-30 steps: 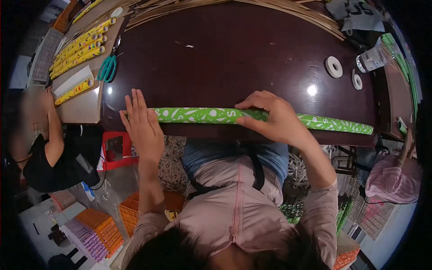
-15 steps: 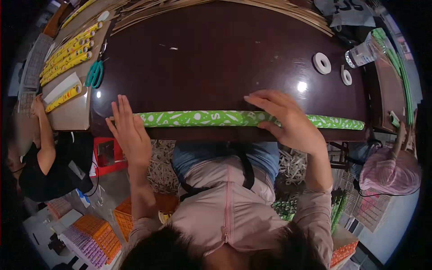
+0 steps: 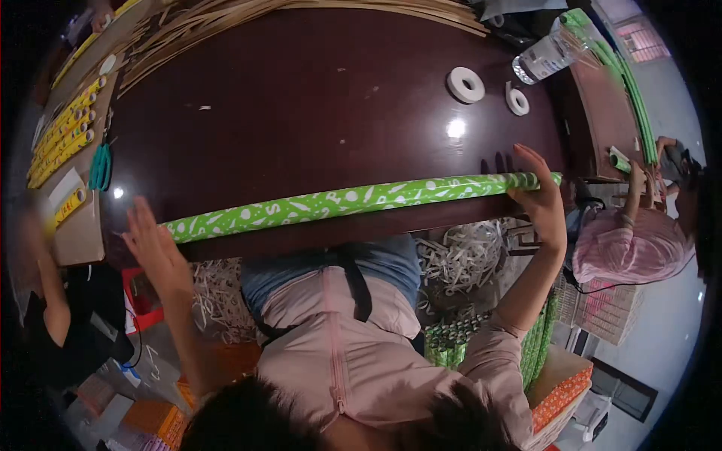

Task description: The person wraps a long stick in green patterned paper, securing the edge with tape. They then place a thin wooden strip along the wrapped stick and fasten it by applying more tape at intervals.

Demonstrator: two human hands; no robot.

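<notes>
A long, thin roll of green wrapping paper [image 3: 331, 201] with white figures lies across the table's near edge, its right end angled slightly away from me. At its left end is my left hand [image 3: 159, 255], fingers straight and extended, the palm side facing the roll's tip. My right hand [image 3: 543, 201] arches around the roll near the right end, with thumb and stretched fingers apart on either side of it. The tip of the roll shows just past that hand. Whether the right palm presses on the paper cannot be made out.
White tape rolls [image 3: 466, 85] and a clear bottle [image 3: 553, 56] stand at the far right. Teal scissors [image 3: 100, 167] and yellow rolls [image 3: 64, 143] lie left. Brown strips [image 3: 248, 19] line the back. People sit at both sides; paper scraps [image 3: 470, 259] lie below.
My right hand has slid along the roll from its middle to near its right end. My left hand stays by the left end. The view has shifted and turned.
</notes>
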